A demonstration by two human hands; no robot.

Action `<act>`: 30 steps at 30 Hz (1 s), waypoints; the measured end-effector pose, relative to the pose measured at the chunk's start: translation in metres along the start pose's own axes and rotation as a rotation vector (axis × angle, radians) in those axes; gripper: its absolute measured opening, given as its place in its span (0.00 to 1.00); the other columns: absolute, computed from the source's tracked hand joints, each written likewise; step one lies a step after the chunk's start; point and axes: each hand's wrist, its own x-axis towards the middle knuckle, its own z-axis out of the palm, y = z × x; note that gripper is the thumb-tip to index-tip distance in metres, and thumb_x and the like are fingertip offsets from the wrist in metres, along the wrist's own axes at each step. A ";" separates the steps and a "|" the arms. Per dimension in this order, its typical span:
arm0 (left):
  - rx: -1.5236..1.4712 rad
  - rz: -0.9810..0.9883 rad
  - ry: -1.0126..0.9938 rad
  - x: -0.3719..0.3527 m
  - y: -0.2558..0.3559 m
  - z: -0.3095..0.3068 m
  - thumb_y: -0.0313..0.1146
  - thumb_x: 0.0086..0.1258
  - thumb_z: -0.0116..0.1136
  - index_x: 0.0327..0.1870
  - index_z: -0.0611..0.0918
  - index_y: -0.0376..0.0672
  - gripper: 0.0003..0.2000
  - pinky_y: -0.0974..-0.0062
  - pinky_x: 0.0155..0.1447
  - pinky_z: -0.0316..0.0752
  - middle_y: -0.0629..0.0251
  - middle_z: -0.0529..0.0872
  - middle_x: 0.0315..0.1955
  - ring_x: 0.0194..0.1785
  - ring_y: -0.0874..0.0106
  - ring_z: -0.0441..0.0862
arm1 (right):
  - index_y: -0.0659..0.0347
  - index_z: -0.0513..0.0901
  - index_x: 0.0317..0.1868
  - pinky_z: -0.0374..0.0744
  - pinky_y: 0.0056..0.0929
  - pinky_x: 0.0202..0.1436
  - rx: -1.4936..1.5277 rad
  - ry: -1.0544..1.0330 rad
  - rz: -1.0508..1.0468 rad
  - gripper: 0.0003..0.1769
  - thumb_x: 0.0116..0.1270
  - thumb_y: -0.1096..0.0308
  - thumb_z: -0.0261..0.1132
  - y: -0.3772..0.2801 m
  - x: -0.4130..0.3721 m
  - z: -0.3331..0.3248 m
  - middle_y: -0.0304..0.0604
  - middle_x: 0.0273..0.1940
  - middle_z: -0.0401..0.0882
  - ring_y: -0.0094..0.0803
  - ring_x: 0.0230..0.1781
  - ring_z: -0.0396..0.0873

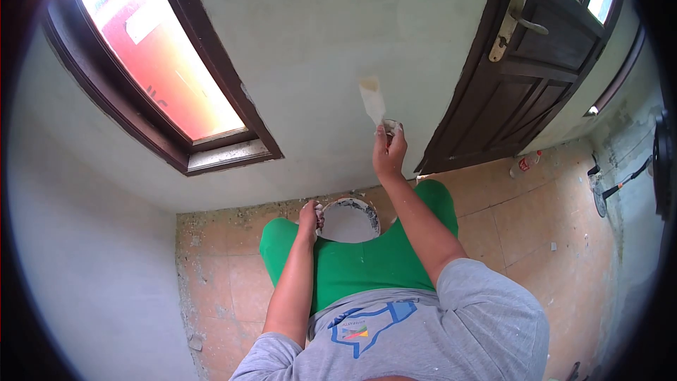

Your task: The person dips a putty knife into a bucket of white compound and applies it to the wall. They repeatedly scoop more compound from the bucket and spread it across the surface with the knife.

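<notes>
My right hand [390, 152] is raised in front of the pale wall, closed around the handle of a putty knife [372, 101]. Its whitish blade points up and lies close over the wall surface in this view, with a yellowish patch at the tip. Lower down, between my knees, stands a bucket [371, 207] with dark smears inside its rim, holding smooth grey-white paste [345, 223]. At the bucket's left rim my left hand [309, 217] is closed, its fingers curled and smeared with white; what they hold, if anything, I cannot tell.
A dark-framed window [229, 154] is on the left, and a brown door [518, 92] with a metal handle on the right. On the tiled floor [240, 279], spattered near the wall, a plastic bottle [524, 163] lies by the door. A tool with a round base [599, 200] leans farther right.
</notes>
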 end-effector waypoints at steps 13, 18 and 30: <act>0.004 0.020 0.018 -0.002 0.000 -0.005 0.41 0.70 0.51 0.35 0.77 0.43 0.11 0.75 0.24 0.65 0.71 0.74 0.19 0.19 0.76 0.70 | 0.71 0.74 0.53 0.74 0.39 0.42 -0.099 -0.162 0.253 0.15 0.80 0.67 0.48 0.076 0.010 0.045 0.54 0.37 0.78 0.46 0.38 0.75; -0.003 0.030 0.044 -0.005 0.000 0.003 0.40 0.70 0.50 0.32 0.76 0.44 0.10 0.75 0.22 0.63 0.71 0.73 0.17 0.18 0.75 0.69 | 0.71 0.75 0.56 0.76 0.50 0.51 -0.182 -0.246 0.398 0.17 0.78 0.67 0.49 0.069 -0.034 0.008 0.66 0.45 0.81 0.62 0.49 0.80; 0.055 0.009 0.050 0.004 -0.003 0.009 0.40 0.70 0.50 0.30 0.76 0.45 0.11 0.74 0.21 0.61 0.70 0.72 0.16 0.16 0.75 0.67 | 0.75 0.74 0.54 0.75 0.51 0.46 -0.227 0.094 -0.233 0.13 0.71 0.79 0.56 0.001 0.055 0.002 0.65 0.46 0.73 0.62 0.45 0.75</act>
